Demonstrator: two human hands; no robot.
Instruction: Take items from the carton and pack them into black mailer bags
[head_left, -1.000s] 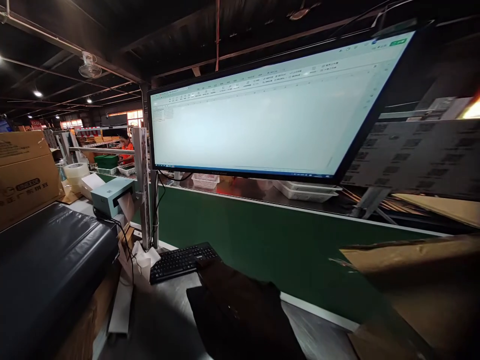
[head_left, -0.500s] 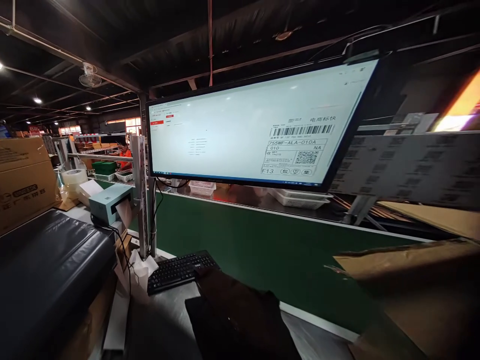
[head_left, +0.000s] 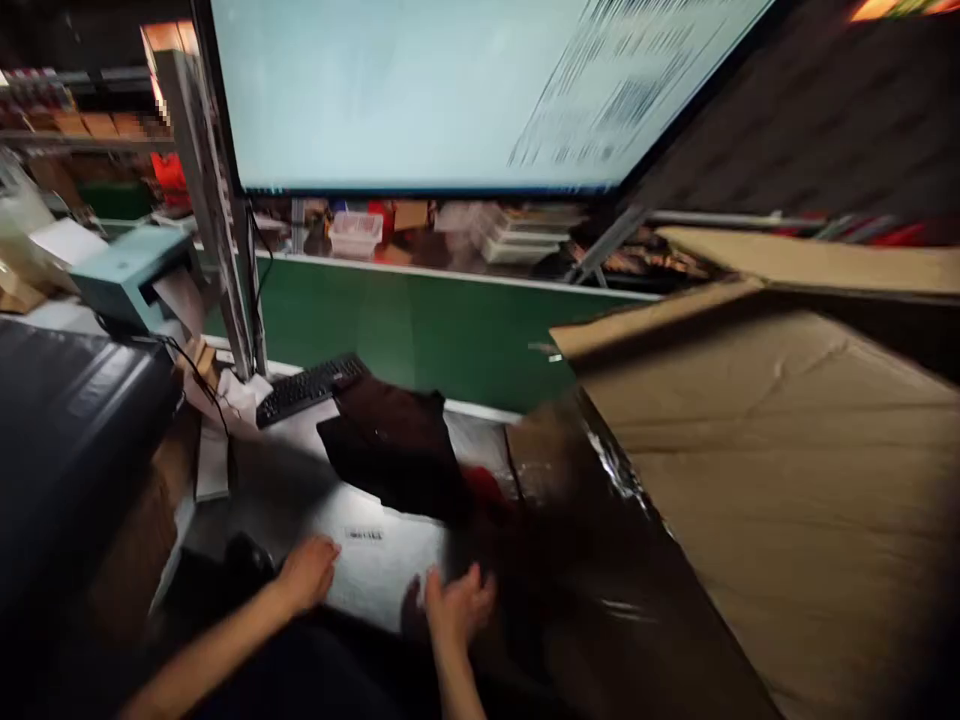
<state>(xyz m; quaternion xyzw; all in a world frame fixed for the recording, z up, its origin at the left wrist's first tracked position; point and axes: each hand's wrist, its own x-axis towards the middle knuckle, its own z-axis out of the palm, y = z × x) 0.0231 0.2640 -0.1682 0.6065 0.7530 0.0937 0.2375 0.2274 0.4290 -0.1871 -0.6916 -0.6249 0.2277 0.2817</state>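
1. Head view: the left hand is over the tabletop with its fingers bent inward; blur makes it impossible to tell whether they grip anything.
2. The right hand is apart from the left, thumb and fingers spread, with nothing seen in its grasp.
3. Between and just beyond the hands, a small printed strip lies on a bright, pale area; whether that area is a sheet or lit tabletop cannot be told.
4. Beyond the strip lies a dark, soft-looking item, its far left corner meeting or overlapping the black keyboard in this view. A red patch shows at its right end.
5. To the right is a large open carton, its near side in shadow.
6. On the left sit a black plastic-covered bulk and, behind it, a pale blue box with paper hanging from its front.
7. A lit monitor stands above a green panel.
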